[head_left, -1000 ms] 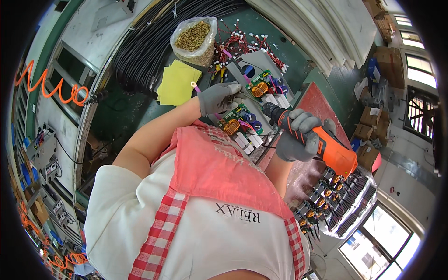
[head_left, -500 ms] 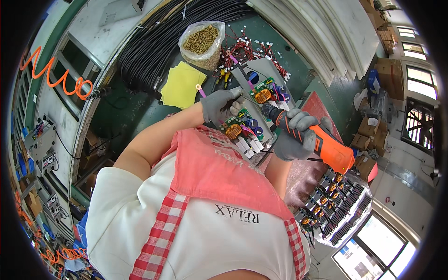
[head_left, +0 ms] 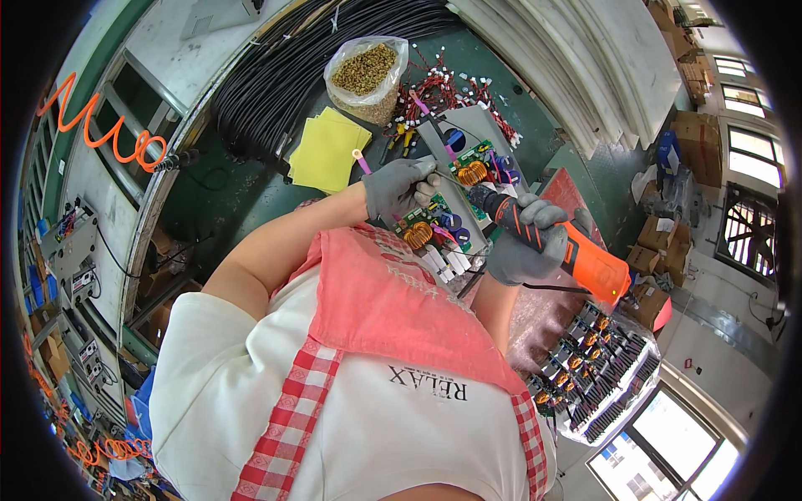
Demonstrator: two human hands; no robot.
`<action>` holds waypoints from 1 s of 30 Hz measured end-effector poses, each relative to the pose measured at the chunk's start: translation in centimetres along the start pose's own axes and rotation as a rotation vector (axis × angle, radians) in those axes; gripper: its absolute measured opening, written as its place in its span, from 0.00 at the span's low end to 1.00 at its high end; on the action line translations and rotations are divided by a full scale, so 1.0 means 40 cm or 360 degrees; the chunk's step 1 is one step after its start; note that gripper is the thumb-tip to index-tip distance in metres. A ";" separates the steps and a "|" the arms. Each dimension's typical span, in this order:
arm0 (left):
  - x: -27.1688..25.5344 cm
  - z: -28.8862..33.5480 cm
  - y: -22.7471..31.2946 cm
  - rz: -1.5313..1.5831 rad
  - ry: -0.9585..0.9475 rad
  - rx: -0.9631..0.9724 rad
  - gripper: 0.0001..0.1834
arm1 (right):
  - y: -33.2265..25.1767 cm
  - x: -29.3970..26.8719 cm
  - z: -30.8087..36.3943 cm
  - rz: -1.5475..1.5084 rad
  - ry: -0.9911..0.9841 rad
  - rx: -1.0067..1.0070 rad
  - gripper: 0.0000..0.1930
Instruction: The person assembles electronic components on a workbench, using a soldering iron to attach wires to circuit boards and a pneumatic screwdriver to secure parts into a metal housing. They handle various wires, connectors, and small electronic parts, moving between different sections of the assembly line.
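My right hand (head_left: 528,244), in a grey glove, wraps round the grip of an orange and black power screwdriver (head_left: 600,265). Its dark nose points left, close to the near circuit board (head_left: 436,224). This board carries a copper coil and blue round parts and sits on a grey metal plate. Over the plate's far left edge, my gloved left hand (head_left: 399,188) has its fingers curled in a pinch; what they hold is hidden. A second circuit board (head_left: 484,167) of the same sort lies on another grey plate (head_left: 476,119) just beyond.
Beyond my left hand lie yellow sheets (head_left: 328,150), a clear bag (head_left: 365,79) of small brass-coloured pieces, red and black wires (head_left: 434,90) and a black cable bundle (head_left: 267,92). White panels (head_left: 576,67) lean far right. Several finished-looking boards (head_left: 589,367) stand at lower right.
The power screwdriver and my right hand have shifted very slightly left and down. My left hand stays by the plate's edge, its pinch much the same.
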State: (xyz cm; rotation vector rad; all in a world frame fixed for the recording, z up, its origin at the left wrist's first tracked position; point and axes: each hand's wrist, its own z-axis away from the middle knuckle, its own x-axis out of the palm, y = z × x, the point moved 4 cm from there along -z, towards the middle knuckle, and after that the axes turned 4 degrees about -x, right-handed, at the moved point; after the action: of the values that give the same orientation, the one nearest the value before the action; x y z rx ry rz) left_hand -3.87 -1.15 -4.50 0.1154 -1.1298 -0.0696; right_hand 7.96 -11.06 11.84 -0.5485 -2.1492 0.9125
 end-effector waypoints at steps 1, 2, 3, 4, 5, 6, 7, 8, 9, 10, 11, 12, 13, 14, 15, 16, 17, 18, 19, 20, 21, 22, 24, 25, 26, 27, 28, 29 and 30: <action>-0.003 -0.002 -0.005 0.0004 -0.0068 0.0024 0.20 | 0.008 -0.004 0.004 0.0003 0.0061 0.0016 0.24; -0.014 -0.008 -0.013 -0.0078 0.0054 -0.0010 0.20 | 0.021 -0.009 0.006 0.0006 0.0121 0.0033 0.24; -0.018 -0.014 -0.021 -0.0155 0.0178 -0.0036 0.21 | 0.036 -0.011 0.007 0.0005 0.0174 0.0056 0.24; -0.024 -0.019 -0.028 -0.0231 0.0303 -0.0062 0.22 | 0.042 -0.001 0.006 0.0072 0.0246 0.0079 0.23; -0.031 -0.023 -0.035 -0.0440 0.0364 -0.0067 0.23 | 0.055 -0.009 0.005 0.0129 0.0189 0.0062 0.23; -0.041 -0.026 -0.039 -0.0650 0.0428 -0.0068 0.25 | 0.077 -0.022 0.004 0.0181 0.0128 0.0045 0.23; -0.055 -0.032 -0.047 -0.0862 0.0489 -0.0071 0.26 | 0.094 -0.031 0.005 0.0233 0.0070 0.0024 0.23; -0.094 -0.054 -0.060 -0.0679 0.0578 -0.0094 0.21 | 0.110 -0.029 0.002 0.0172 0.0016 0.0015 0.23; -0.092 -0.050 -0.051 -0.0755 0.0592 -0.0079 0.18 | 0.127 -0.037 0.000 0.0221 0.0015 0.0011 0.23; -0.091 -0.041 -0.041 -0.0831 0.0606 -0.0063 0.15 | 0.143 -0.045 -0.004 0.0270 0.0015 0.0008 0.23; -0.090 -0.035 -0.033 -0.0906 0.0618 -0.0047 0.13 | 0.156 -0.052 -0.009 0.0319 0.0014 0.0005 0.23; -0.107 -0.032 -0.031 -0.0812 0.0668 0.0000 0.12 | 0.167 -0.052 -0.013 0.0341 0.0003 0.0018 0.22; -0.128 -0.033 -0.032 -0.0718 0.0717 0.0047 0.12 | 0.177 -0.056 -0.013 0.0334 0.0017 0.0047 0.22; -0.145 -0.033 -0.032 -0.0623 0.0765 0.0094 0.13 | 0.186 -0.059 -0.012 0.0327 0.0030 0.0075 0.22; -0.139 -0.026 -0.029 -0.0567 0.0779 0.0075 0.13 | 0.194 -0.066 -0.011 0.0325 0.0045 0.0103 0.22; -0.130 -0.016 -0.025 -0.0512 0.0792 0.0056 0.13 | 0.201 -0.070 -0.008 0.0324 0.0040 0.0119 0.22; -0.124 -0.011 -0.023 -0.0457 0.0805 0.0036 0.13 | 0.206 -0.074 -0.006 0.0323 0.0035 0.0134 0.22; -0.128 -0.011 -0.023 -0.0462 0.0794 0.0040 0.13 | 0.211 -0.076 -0.004 0.0319 0.0026 0.0150 0.22; -0.133 -0.011 -0.023 -0.0469 0.0783 0.0042 0.12 | 0.213 -0.077 -0.005 0.0305 0.0017 0.0151 0.22; -0.137 -0.011 -0.022 -0.0476 0.0771 0.0044 0.11 | 0.214 -0.078 -0.005 0.0290 0.0010 0.0153 0.22; -0.136 -0.011 -0.022 -0.0472 0.0755 0.0026 0.11 | 0.213 -0.078 -0.006 0.0282 0.0004 0.0152 0.22; -0.135 -0.012 -0.021 -0.0470 0.0739 0.0008 0.11 | 0.210 -0.075 -0.008 0.0319 0.0028 0.0147 0.22; -0.139 -0.018 -0.021 -0.0486 0.0718 -0.0018 0.11 | 0.203 -0.070 -0.011 0.0395 0.0078 0.0133 0.22; -0.145 -0.023 -0.022 -0.0503 0.0713 -0.0025 0.10 | 0.204 -0.070 -0.011 0.0404 0.0075 0.0123 0.22; -0.150 -0.028 -0.024 -0.0520 0.0708 -0.0032 0.10 | 0.208 -0.071 -0.013 0.0414 0.0072 0.0113 0.22; -0.146 -0.028 -0.024 -0.0550 0.0708 -0.0039 0.10 | 0.211 -0.074 -0.013 0.0425 0.0073 0.0103 0.21; -0.143 -0.027 -0.025 -0.0579 0.0708 -0.0045 0.10 | 0.216 -0.076 -0.014 0.0381 0.0018 0.0144 0.21; -0.138 -0.025 -0.026 -0.0608 0.0708 -0.0051 0.10 | 0.220 -0.080 -0.015 0.0336 -0.0037 0.0185 0.21; -0.134 -0.023 -0.025 -0.0696 0.0737 -0.0060 0.10 | 0.225 -0.083 -0.017 0.0289 -0.0089 0.0223 0.21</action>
State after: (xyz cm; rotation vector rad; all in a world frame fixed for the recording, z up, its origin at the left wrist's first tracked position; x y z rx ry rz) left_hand -5.33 -1.46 -9.84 0.3267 -0.6251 -0.4316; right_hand 11.51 -6.85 3.94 -0.6620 -2.0902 1.1805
